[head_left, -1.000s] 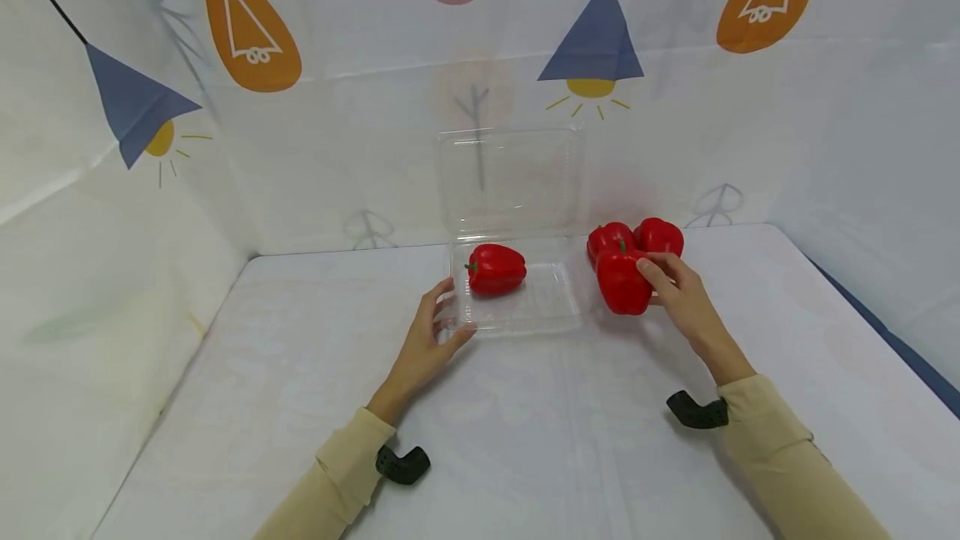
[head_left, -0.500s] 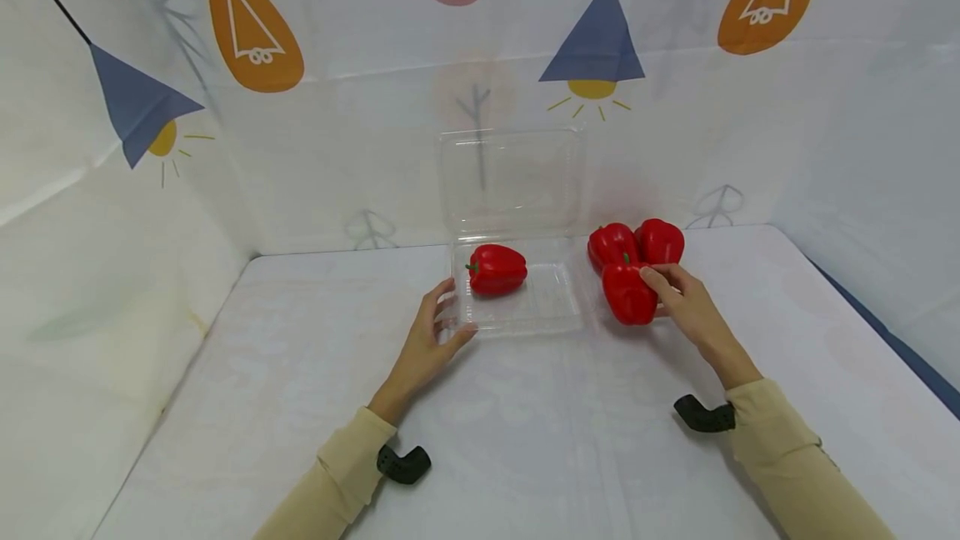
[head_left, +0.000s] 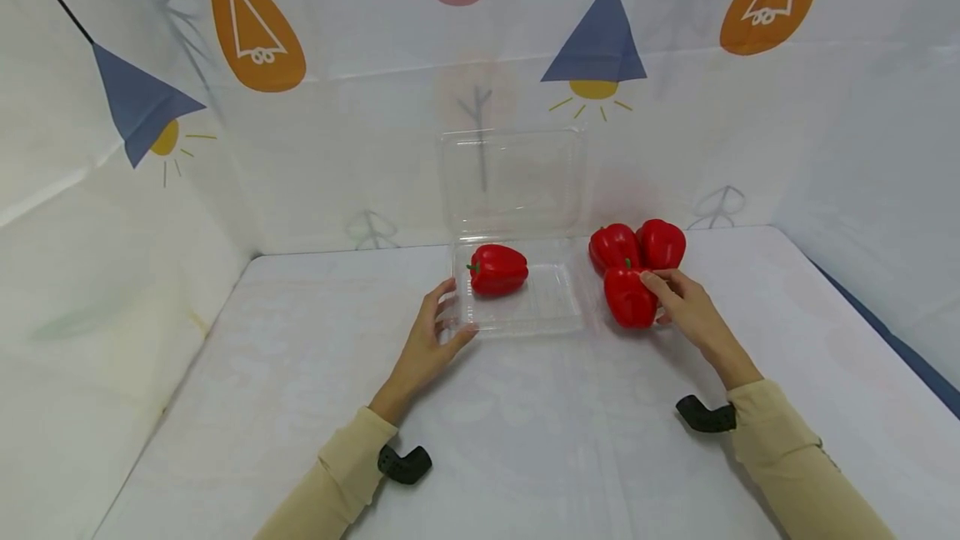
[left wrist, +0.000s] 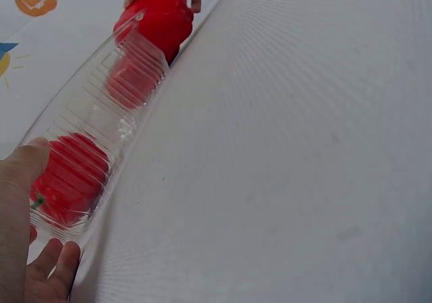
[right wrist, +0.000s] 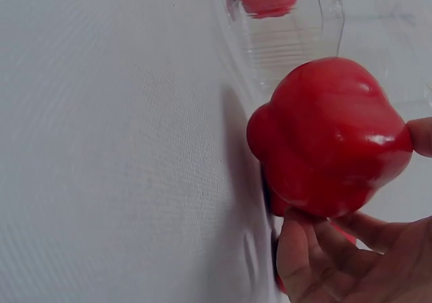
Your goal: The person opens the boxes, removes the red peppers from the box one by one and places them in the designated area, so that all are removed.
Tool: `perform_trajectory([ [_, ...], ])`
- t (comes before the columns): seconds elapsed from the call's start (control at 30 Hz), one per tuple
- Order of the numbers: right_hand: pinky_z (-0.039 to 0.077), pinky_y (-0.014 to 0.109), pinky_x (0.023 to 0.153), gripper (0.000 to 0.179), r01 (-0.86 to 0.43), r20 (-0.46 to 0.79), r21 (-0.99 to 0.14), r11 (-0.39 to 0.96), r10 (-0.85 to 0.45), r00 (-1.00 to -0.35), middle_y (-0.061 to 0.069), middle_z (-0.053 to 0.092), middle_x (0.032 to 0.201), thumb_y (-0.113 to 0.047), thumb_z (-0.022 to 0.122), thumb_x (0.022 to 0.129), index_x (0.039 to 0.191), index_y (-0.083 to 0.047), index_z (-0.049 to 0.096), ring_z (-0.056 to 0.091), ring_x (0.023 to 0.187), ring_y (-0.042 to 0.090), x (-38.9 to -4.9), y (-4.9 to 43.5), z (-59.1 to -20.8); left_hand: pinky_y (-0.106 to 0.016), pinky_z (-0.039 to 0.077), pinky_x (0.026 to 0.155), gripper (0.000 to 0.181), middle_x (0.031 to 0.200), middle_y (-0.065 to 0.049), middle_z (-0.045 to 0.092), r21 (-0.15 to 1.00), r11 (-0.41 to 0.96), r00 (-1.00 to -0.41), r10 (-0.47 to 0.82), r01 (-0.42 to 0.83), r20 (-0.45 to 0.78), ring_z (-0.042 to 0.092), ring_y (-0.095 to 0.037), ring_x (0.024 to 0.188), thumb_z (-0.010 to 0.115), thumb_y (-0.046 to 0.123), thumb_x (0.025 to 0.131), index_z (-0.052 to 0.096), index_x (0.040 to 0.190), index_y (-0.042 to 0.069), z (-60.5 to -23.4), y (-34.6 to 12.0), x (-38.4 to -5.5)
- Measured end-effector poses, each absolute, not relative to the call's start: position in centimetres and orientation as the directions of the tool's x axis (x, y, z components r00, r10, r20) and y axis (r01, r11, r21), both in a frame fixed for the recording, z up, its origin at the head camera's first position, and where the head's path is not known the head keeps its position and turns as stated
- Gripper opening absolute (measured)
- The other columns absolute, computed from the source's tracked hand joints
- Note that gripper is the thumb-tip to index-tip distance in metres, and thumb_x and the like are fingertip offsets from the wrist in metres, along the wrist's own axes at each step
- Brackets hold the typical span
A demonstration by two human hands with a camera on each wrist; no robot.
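Observation:
A clear plastic clamshell container [head_left: 555, 324] lies with its lid [head_left: 513, 182] raised against the back wall. Inside its left part, a red bell pepper [head_left: 498, 271] rests on its side, green stem to the left. My left hand [head_left: 422, 348] holds the container's left end, the thumb at the front corner and the fingers farther back. Right of the container, my right hand [head_left: 693, 315] grips another red bell pepper [right wrist: 331, 138] between thumb and fingers. In the right wrist view its lobed underside faces the camera and a shadow falls beside it.
Two more red bell peppers, one on the left [head_left: 613, 247] and one on the right [head_left: 661, 243], sit behind the held one. White cloth covers the table [head_left: 510, 440]. A printed curtain [head_left: 360, 123] hangs behind, with side curtains at left and right.
My right hand has brought its bell pepper slightly toward me and lower, away from the two behind it. The left hand and container stay in place.

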State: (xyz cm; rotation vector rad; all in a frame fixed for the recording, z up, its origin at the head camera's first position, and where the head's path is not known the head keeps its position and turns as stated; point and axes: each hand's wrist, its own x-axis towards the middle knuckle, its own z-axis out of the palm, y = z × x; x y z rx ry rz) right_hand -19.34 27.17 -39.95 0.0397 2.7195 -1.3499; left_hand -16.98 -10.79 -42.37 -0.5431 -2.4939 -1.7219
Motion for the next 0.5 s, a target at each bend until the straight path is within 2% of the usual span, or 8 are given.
perform_trajectory([
  [0.17, 0.053, 0.029, 0.068, 0.067, 0.061, -0.117, -0.784, 0.617, -0.050, -0.992, 0.021, 0.048, 0.118, -0.053, 0.033, 0.097, 0.140, -0.001, 0.038, 0.050, 0.095, 0.028, -19.34, 27.28, -40.07, -0.050, 0.042, 0.105, 0.075, 0.149, -0.019, 0.031, 0.896, 0.313, -0.937, 0.248, 0.316, 0.245, 0.038, -0.040, 0.135, 0.070, 0.013, 0.085, 0.026, 0.146, 0.011, -42.36, -10.81, -16.94],
  [0.5, 0.047, 0.030, 0.064, 0.066, 0.076, -0.143, -0.744, 0.664, -0.047, -0.989, 0.017, 0.051, 0.095, -0.055, 0.029, 0.098, 0.132, 0.000, 0.044, 0.052, 0.076, 0.024, -19.47, 27.70, -40.09, -0.050, 0.042, 0.104, 0.075, 0.150, -0.019, 0.031, 0.898, 0.313, -0.938, 0.252, 0.310, 0.236, 0.038, -0.040, 0.135, 0.069, 0.014, 0.086, 0.026, 0.146, 0.011, -42.36, -10.79, -17.01],
])
